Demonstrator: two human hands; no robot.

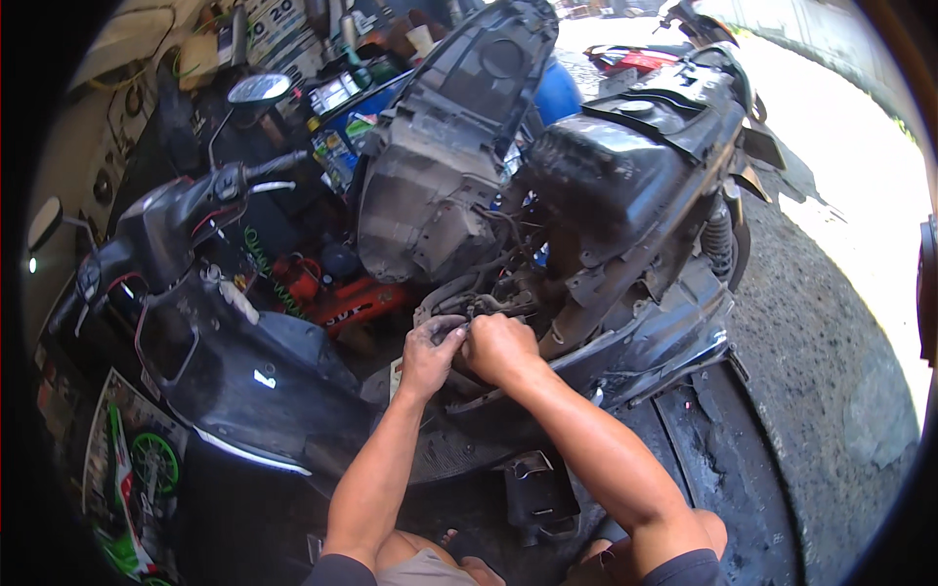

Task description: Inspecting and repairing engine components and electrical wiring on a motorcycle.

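A dark scooter (264, 381) stands across the view, its middle opened up so that hoses and engine parts (508, 293) show. Over that opening my two hands meet. My left hand (432, 354) has thumb and fingers pinched together, with grime on the fingers; whatever is between them is too small to make out. Right beside it, my right hand (500, 347) is curled closed, its back toward me, hiding what its fingertips grip. Behind the hands, a grey-black plastic seat base (440, 186) is tipped up. To its right sits the black storage box (606, 166) on the frame.
A black plastic part (539, 493) lies below my forearms. Beyond the scooter are a red floor jack (362, 303) and a blue drum (557, 93). The handlebar mirror (259, 89) sticks up at left. Another red and black motorbike (635, 61) stands at the back.
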